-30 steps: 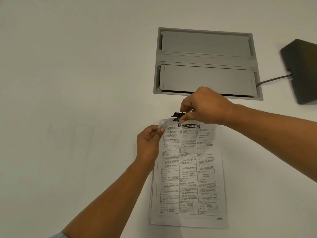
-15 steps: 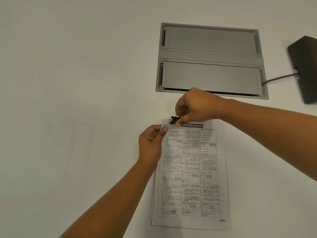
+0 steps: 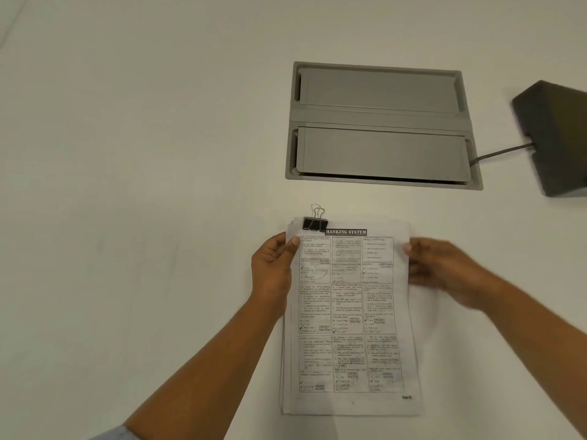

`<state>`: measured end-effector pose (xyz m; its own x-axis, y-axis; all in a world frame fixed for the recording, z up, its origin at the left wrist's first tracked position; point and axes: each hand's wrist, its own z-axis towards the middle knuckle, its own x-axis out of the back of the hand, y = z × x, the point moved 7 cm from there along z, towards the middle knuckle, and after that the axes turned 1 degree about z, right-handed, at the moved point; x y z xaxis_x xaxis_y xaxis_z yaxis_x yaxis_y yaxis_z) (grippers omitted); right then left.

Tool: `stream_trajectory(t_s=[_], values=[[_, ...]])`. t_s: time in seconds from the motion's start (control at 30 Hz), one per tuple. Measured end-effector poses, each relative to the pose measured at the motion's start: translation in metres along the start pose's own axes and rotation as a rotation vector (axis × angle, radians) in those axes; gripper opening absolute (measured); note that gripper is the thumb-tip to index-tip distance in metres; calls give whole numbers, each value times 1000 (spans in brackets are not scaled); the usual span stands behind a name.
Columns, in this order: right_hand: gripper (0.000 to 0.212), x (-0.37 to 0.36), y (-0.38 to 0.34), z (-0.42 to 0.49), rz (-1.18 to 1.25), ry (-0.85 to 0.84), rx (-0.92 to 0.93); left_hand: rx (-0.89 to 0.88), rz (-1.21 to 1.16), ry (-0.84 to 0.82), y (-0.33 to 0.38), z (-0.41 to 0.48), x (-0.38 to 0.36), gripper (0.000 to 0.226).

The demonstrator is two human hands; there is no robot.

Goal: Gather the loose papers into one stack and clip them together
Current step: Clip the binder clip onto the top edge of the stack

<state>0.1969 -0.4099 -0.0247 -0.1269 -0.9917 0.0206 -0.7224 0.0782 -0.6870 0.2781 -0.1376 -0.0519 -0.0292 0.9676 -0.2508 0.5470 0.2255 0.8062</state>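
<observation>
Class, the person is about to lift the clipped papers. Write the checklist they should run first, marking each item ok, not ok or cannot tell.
1. Binder clip sits on the paper stack, top left corner: ok.
2. Clip bites every sheet: cannot tell.
3. Sheet edges flush: not ok, lower left edges fan out.
4. Left hand holds the left edge: ok.
5. Right hand grips the right edge: cannot tell, blurred.
</observation>
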Motion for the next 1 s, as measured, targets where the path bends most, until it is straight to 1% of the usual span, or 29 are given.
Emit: stream_trajectory(t_s=[0.07, 0.1, 0.17, 0.2, 0.27, 0.33, 0.4, 0.47, 0.57, 0.6, 0.67, 0.7, 0.77, 0.83, 0.9, 1.0], values=[[38, -19, 31, -17, 20, -13, 3, 30, -40, 30, -1, -3, 3, 21], [37, -26, 43, -24, 17, 34, 46, 47, -54, 49, -2, -6, 5, 18], [33, -33, 63, -35, 49, 191, 116, 74, -40, 69, -7, -13, 11, 20], [28, -37, 71, -39, 87, 251, 126, 75, 8, 60, -9, -18, 14, 24], [23, -42, 77, -43, 182, 305, 127, 31, 183, 43, -8, -32, 20, 26], [23, -44, 70, -42, 252, 316, 147, -30, 354, 33, -6, -44, 23, 26], [24, -44, 54, -40, 257, 311, 182, -67, 472, 22, -3, -54, 24, 27], [23, -41, 41, -36, 130, 322, 207, -82, 606, 30, -2, -59, 25, 31], [25, -28, 32, -39, -236, 468, 223, -68, 768, 53, -5, -62, 32, 32], [26, -25, 31, -44, -310, 509, 245, -68, 831, 58, -6, -65, 33, 29], [27, -27, 30, -50, -434, 530, 322, -89, 1010, 80, -6, -71, 34, 27], [30, -29, 31, -53, -494, 534, 353, -111, 1103, 102, -4, -76, 34, 31], [49, -31, 39, -56, -592, 564, 363, -178, 1245, 114, -3, -85, 32, 42], [65, -33, 50, -57, -673, 574, 348, -246, 1313, 50, -8, -93, 25, 45], [68, -38, 55, -59, -754, 562, 372, -298, 1361, 4, -13, -98, 21, 45], [68, -43, 54, -65, -949, 596, 410, -392, 1485, 20, -16, -102, 23, 52]])
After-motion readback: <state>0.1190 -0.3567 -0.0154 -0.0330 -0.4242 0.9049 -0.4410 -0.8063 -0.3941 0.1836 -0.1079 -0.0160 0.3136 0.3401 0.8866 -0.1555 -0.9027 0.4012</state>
